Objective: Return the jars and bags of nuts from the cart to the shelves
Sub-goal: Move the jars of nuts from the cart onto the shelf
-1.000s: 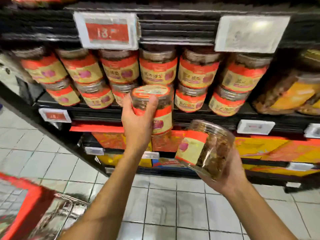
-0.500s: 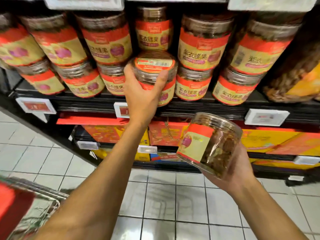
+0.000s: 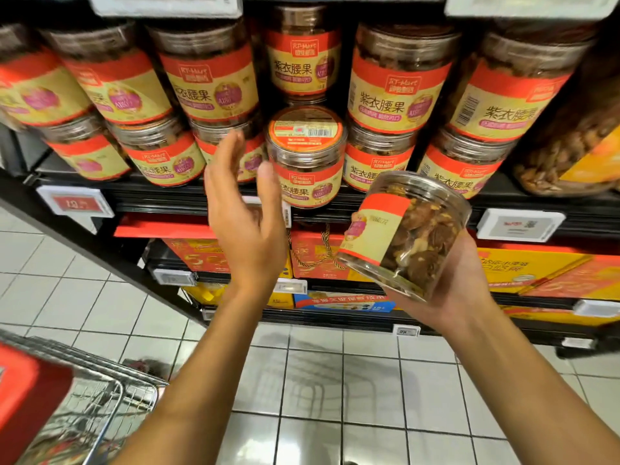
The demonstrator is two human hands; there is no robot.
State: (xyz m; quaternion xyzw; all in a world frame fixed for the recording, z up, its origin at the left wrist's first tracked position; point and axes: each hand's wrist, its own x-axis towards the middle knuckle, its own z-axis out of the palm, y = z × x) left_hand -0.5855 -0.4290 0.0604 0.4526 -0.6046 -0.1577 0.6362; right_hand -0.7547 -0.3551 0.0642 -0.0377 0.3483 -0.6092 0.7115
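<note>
SUPERMARKET NUT AISLE: At the shelf, a person's left hand hovers open, its fingers straight, spread wide and holding nothing. It is just left of a shelved jar that stands upright at the shelf's front edge, its red-labelled lid toward the camera. Whether the thumb tip brushes that jar's side cannot be told.

The right hand cradles a held jar from beneath, palm under it and curled up round its right side, with most of the fingers hidden behind it. This is a clear tub of brown nuts, tilted, its long axis running from lower left up toward the shelf. It lies below and to the right of the shelved jar, in front of the shelf's rail and not yet above it.

Stacked jars fill the shelf two high on either side, so the likeliest opening appears to be the dark gap directly above the shelved jar. Reaching it would call for a lift up and leftward, and a righting of the axis to vertical; the right hand, which carries the tub, is the nearer one. The wire cart sits at lower left on the tiled floor.
</note>
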